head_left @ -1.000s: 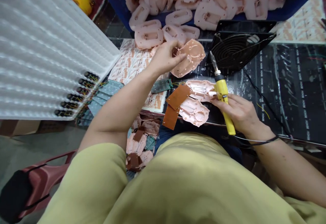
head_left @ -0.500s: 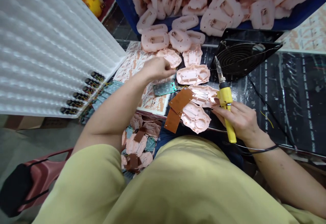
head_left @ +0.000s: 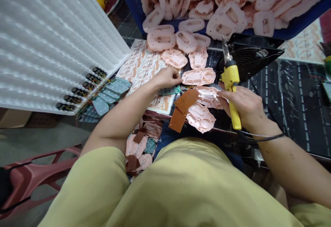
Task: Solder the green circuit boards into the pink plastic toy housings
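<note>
My left hand (head_left: 167, 78) curls just above a small green circuit board (head_left: 168, 91), touching or nearly touching its far edge; I cannot tell whether it grips the board. My right hand (head_left: 245, 104) is closed around the handle of a yellow soldering iron (head_left: 231, 82), whose tip points away from me. Beneath that hand lies a pink plastic shell with wires (head_left: 208, 97). Another pink shell (head_left: 200, 117) lies close by, and two brown circuit boards (head_left: 185, 100) overlap it. A further pink shell (head_left: 198, 76) lies above them.
A blue crate (head_left: 134, 3) heaped with pink shells stands ahead. To the right sits a black fan (head_left: 245, 61) on a black mat. A white ribbed panel (head_left: 51, 41) fills the left, above grey keypad sheets. Loose parts lie in my lap. A red chair (head_left: 33, 175) stands low left.
My left hand has moved down from the pink shells to the green circuit board. My right hand has lifted the soldering iron slightly, tilting its tip further away.
</note>
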Demonstrator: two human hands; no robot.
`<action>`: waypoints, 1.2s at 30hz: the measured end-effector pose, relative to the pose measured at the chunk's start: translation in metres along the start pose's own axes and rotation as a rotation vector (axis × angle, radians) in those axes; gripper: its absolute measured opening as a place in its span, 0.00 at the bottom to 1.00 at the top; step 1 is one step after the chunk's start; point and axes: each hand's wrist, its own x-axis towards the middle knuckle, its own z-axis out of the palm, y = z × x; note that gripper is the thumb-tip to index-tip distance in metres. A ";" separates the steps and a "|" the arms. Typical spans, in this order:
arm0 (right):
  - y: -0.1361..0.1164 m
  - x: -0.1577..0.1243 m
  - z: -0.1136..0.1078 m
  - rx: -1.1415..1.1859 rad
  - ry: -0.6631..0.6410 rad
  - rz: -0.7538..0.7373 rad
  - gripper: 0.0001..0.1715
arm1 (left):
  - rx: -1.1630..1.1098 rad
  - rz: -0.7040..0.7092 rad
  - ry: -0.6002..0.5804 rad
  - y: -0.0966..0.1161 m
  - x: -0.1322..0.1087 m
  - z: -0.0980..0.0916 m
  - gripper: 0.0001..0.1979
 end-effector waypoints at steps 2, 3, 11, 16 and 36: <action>0.009 0.013 0.012 -0.009 -0.060 0.017 0.11 | -0.129 0.013 0.032 -0.008 -0.002 -0.002 0.09; 0.014 0.019 0.020 -0.005 -0.096 0.034 0.11 | -0.214 0.020 0.049 -0.012 -0.003 -0.003 0.10; 0.038 0.042 0.064 0.150 -0.279 0.065 0.14 | -0.579 0.048 0.105 -0.014 -0.009 -0.001 0.08; 0.027 0.034 0.058 0.132 -0.278 0.063 0.17 | -0.572 0.088 0.041 -0.003 0.001 0.000 0.08; 0.000 0.076 0.054 0.528 0.135 0.402 0.08 | -0.629 0.189 -0.040 0.034 -0.001 0.008 0.01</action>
